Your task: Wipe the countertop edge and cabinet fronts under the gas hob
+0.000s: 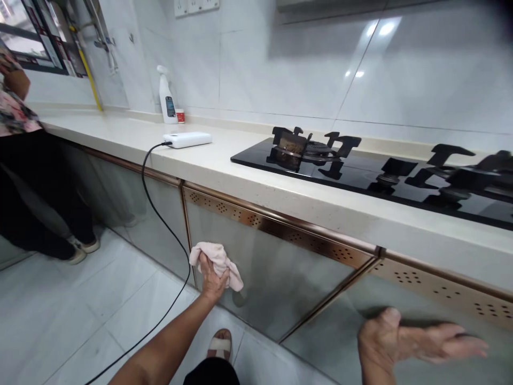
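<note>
low down, the left hand (212,278) is closed around a bunched pink cloth (218,260), pressing it against the glossy grey cabinet door (276,272) just below the copper-coloured perforated trim (280,227). the cloth sits near the door's left edge, part of it spilling out past the fingers to the right.

right hand (417,339) — open, fingers stretched flat and pointing right, holding nothing. it lies in front of the neighbouring cabinet door (348,331); cannot tell whether the palm actually touches the panel. somewhat blurred.

above the doors, the pale surface (256,171) carries a black glass hob (360,171) with dark pan supports, well to the right of a white power bank (187,139). a black cable (160,214) runs from the power bank over the surface edge and down past the cloth to the tiled floor (80,321). a white spray bottle (167,96) stands at the back wall, with a small red-and-white jar (180,116) just beside it.

one sandalled foot (219,345) shows on the floor below the left hand. far left — another person (24,176) in a patterned top and dark trousers stands at the surface, well apart.
</note>
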Motion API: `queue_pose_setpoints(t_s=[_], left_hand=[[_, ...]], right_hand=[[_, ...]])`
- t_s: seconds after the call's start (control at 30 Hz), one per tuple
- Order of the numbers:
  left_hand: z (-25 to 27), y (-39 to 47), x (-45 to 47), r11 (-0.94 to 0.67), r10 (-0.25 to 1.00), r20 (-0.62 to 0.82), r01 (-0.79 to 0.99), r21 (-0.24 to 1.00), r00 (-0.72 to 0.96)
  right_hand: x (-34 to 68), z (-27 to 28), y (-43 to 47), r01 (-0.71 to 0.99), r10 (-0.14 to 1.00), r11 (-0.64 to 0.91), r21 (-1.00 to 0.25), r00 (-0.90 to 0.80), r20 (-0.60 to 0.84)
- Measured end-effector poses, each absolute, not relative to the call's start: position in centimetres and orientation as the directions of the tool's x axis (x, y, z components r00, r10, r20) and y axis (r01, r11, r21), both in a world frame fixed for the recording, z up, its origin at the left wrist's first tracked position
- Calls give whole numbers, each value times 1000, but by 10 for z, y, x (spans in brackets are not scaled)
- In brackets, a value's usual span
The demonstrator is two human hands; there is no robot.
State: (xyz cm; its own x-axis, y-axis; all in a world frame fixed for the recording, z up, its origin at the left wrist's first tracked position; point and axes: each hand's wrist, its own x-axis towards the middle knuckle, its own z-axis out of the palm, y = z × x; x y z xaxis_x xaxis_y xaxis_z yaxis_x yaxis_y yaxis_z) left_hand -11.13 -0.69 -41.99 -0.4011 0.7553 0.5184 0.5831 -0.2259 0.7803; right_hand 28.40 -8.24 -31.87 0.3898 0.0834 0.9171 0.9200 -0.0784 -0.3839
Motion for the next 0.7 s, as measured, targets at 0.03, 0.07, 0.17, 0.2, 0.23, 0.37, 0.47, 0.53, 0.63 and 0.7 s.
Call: queue_pose_setpoints(t_s=[0.03, 0.07, 0.17, 0.2, 0.23, 0.37, 0.47, 0.53, 0.63, 0.7], left_hand=[[-424, -9, -114, -202, 766, 487, 563, 801, -419], [-424, -9, -116, -189, 769, 464, 538, 822, -439], [-399, -2, -118, -227, 734, 466, 468, 854, -494], [-383, 2, -117, -257, 706, 490, 460, 850, -511], [-364, 7, -115, -291, 668, 528, 469, 834, -524], [-287, 18, -84, -380, 507, 709, 611, 694, -491], [-262, 10, -45, -402, 486, 809, 737, 543, -331], [-265, -2, -15, -453, 479, 867, 806, 380, -140], [-276, -22, 30, -584, 458, 862, 805, 108, 217], [-275, -36, 57, -676, 429, 802, 737, -20, 416]], right_hand=[[283, -319, -82, 913, 80, -83, -400, 406, 910], [282, -319, -81, 903, 79, -87, -421, 427, 901], [279, -317, -79, 883, 70, -90, -461, 467, 881], [277, -317, -79, 883, 69, -88, -461, 467, 882], [276, -316, -78, 885, 71, -84, -457, 463, 884], [272, -314, -78, 882, 73, -78, -464, 470, 880], [271, -314, -78, 882, 69, -81, -464, 470, 880], [271, -313, -79, 889, 76, -81, -451, 457, 886], [271, -312, -80, 899, 93, -81, -431, 437, 895], [272, -311, -80, 903, 84, -88, -421, 428, 900]])
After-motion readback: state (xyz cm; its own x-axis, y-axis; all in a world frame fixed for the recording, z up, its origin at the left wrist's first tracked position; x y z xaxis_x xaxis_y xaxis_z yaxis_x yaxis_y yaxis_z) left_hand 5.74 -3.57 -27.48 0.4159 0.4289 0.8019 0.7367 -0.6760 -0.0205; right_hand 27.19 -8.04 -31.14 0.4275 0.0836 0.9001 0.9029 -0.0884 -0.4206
